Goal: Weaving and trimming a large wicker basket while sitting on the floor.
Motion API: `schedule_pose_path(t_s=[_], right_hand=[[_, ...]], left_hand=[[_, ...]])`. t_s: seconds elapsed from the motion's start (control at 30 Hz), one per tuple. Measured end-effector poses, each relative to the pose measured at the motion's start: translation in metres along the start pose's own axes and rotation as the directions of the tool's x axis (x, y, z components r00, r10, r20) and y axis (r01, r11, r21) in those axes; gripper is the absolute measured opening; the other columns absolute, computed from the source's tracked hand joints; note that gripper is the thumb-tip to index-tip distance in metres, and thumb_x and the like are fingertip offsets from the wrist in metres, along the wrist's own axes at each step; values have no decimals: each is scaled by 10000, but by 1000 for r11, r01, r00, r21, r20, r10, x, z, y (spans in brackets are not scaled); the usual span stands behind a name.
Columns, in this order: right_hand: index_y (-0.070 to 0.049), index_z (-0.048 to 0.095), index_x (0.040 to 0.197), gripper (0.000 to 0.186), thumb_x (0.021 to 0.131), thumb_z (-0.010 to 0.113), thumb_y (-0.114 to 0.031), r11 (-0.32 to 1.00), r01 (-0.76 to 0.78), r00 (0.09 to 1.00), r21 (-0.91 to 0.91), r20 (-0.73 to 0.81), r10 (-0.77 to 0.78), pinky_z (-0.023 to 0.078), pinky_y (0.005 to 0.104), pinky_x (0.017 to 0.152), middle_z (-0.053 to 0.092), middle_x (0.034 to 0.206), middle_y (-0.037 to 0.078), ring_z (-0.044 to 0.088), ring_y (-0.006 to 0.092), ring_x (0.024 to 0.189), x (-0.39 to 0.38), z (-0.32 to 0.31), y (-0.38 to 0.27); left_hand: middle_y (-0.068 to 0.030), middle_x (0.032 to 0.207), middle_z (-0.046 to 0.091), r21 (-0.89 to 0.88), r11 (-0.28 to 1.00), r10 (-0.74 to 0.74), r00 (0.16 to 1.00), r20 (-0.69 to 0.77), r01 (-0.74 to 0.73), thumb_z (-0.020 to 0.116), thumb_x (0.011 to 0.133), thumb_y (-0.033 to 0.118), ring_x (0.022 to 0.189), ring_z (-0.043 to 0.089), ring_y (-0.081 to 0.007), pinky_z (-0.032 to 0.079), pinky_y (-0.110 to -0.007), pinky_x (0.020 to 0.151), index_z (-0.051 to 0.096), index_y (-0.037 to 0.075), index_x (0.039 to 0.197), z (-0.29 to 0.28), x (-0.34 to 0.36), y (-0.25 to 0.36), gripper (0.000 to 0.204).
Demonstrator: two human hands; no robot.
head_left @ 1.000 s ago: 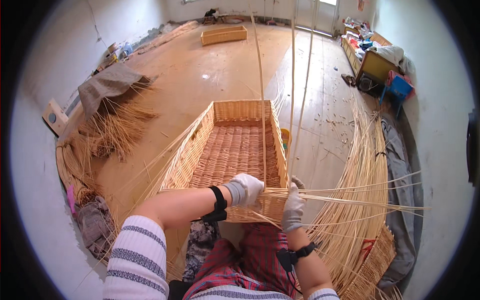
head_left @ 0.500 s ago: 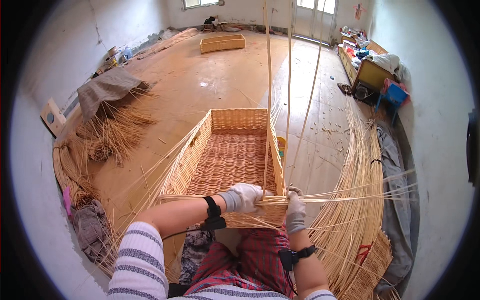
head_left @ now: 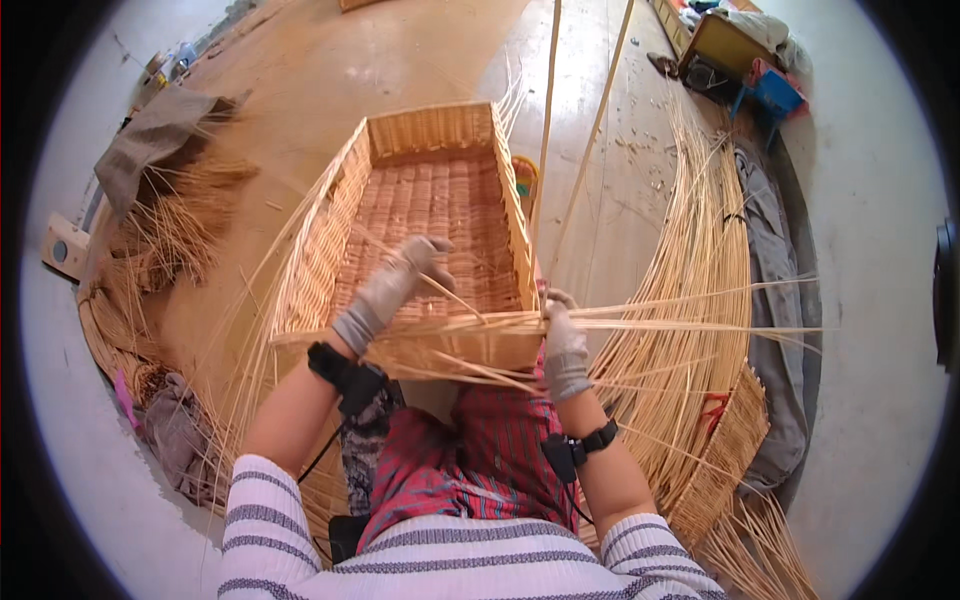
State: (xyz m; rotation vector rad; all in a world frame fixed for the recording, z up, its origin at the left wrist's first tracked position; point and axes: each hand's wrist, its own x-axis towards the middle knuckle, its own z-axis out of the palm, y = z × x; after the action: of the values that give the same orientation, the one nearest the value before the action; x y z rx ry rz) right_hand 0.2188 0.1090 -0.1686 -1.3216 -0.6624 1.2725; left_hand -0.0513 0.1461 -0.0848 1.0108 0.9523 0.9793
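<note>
A woven wicker basket (head_left: 409, 220), rectangular with a reddish woven base, sits in front of me. My left hand (head_left: 405, 272), gloved and motion-blurred, is raised over its interior with fingers curled on a thin cane slanting toward the near rim. At the near right corner, my gloved right hand (head_left: 560, 325) grips the rim and weaving canes (head_left: 640, 325), which stick out to the right. Two long canes (head_left: 590, 150) rise near that corner. Loose canes also trail from the basket's left side.
Cane piles lie left (head_left: 180, 200) and right (head_left: 660, 370), with a grey cloth (head_left: 150, 135) over the left pile. A woven panel (head_left: 715, 465) lies at lower right. A blue chair (head_left: 770, 100) and cluttered bench (head_left: 715, 45) stand back right; a yellow container (head_left: 527, 175) peeks beside the basket.
My left hand has lifted off the near rim into the basket's interior, and one tall upright cane is now slanted down there. The view has tipped downward, putting the basket higher in frame.
</note>
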Motion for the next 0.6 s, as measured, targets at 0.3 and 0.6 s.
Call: schedule_pose_path(t_s=[0.3, 0.6], right_hand=[[-41, 692, 1070, 157, 964, 605, -117, 983, 16, 999, 185, -51, -7, 562, 305, 804, 701, 965, 45, 658, 146, 839, -10, -7, 17], [-27, 696, 1078, 175, 977, 593, -126, 983, 92, 990, 160, -123, -72, 552, 319, 792, 702, 931, 51, 647, 156, 807, -5, 15, 11]], left_hand=[[-178, 1014, 745, 978, -21, -340, 922, 186, -206, 831, 777, 389, 941, 727, -363, 579, -442, 799, 638, 131, 1263, 79, -11, -16, 583], [-175, 1154, 725, 942, 197, -261, 912, 316, -270, 766, 885, 261, 1073, 706, -337, 565, -410, 905, 591, 111, 1391, 77, -10, 14, 556]])
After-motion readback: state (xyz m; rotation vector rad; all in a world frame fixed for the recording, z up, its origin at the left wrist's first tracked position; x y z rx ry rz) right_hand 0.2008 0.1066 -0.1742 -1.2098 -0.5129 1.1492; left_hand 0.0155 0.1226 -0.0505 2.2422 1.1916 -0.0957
